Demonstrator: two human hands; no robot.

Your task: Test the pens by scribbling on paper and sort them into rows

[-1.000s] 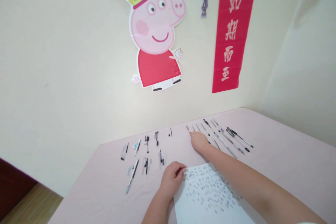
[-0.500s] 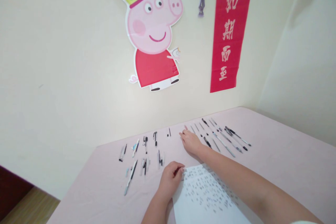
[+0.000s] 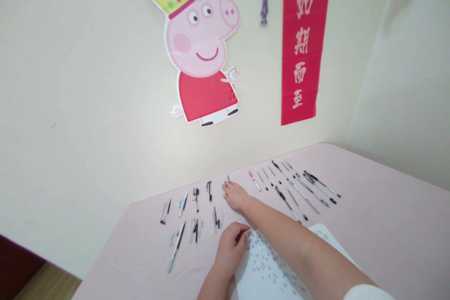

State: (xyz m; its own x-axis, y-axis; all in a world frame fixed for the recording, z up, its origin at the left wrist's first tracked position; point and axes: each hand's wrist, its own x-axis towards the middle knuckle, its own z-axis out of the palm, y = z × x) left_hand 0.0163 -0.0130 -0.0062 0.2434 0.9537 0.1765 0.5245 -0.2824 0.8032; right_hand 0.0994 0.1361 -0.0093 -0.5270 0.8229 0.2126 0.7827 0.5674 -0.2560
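My right hand (image 3: 235,195) reaches over the far part of the table, fingers spread and pointing away, at a thin black stick (image 3: 228,178) like a pen refill. The hand hides its near end; I see no grip on it. Just right of that hand lies a red-and-white pen (image 3: 255,182). My left hand (image 3: 232,243) rests with curled fingers at the top left corner of a white sheet of paper (image 3: 258,272) covered in handwriting. Whether those fingers pinch anything is hidden. My right forearm crosses above the sheet.
On the pink table (image 3: 133,253), several disassembled pens (image 3: 197,229) lie in groups at the left. Several whole pens and refills (image 3: 304,194) lie in slanted rows at the right. Behind stands a wall with a pig cutout (image 3: 207,96) and a red banner (image 3: 288,79).
My right hand has moved left, from over the red-and-white pen to the black stick, uncovering the pen. My left hand stays at the paper's corner. The camera view has shifted slightly.
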